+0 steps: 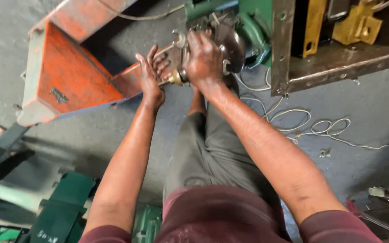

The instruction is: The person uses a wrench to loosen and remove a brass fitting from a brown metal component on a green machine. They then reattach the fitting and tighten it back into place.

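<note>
My right hand (203, 58) grips a dark round metal machine part (232, 45) with a brass fitting (175, 79) at its near end. My left hand (151, 74) holds a metal spanner (176, 41), its open jaw up by the part, fingers spread along the handle. Both hands work over my outstretched leg in grey trousers (212, 148). The part's underside is hidden by my right hand.
An orange metal frame (68, 67) stands left of the hands. A green machine body (253, 22) and a rusty steel frame (338, 63) with yellow pieces lie behind. White cable (302, 126) loops on the concrete floor at right. Green objects (64, 207) sit at lower left.
</note>
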